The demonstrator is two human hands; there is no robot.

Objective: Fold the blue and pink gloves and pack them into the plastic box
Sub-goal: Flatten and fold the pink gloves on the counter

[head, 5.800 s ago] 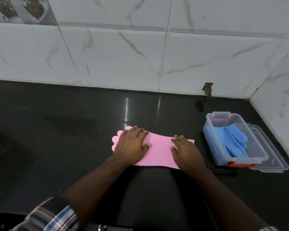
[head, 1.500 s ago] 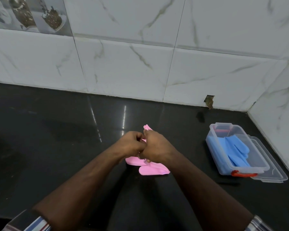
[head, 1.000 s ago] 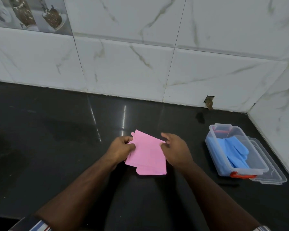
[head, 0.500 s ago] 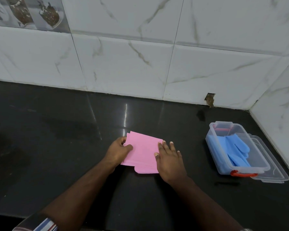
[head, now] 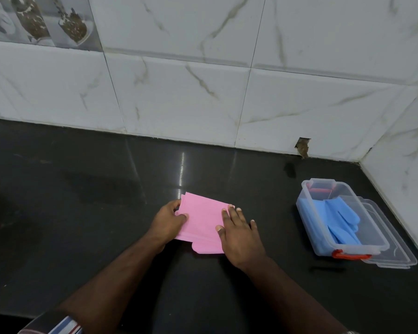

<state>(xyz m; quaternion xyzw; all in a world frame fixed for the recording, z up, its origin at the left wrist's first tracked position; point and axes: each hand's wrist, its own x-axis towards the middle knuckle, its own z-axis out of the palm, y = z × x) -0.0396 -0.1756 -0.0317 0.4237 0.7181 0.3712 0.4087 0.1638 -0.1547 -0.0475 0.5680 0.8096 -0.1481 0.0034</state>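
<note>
The pink glove (head: 202,221) lies folded into a flat rectangle on the black counter (head: 82,213) in the middle of the view. My left hand (head: 167,221) pinches its left edge between thumb and fingers. My right hand (head: 238,233) lies flat on its right part, fingers spread, pressing it down. At the right stands the clear plastic box (head: 309,189) with red latches, and the blue glove (head: 340,220) lies folded inside it.
The box's clear lid (head: 396,254) lies under and to the right of the box. White marble tile walls (head: 203,92) close off the counter at the back and at the right, meeting in a corner behind the box.
The pink glove went from laid out flat, to bunched between both hands, to a folded rectangle. In the last half second my right hand settled flat on its right part.
</note>
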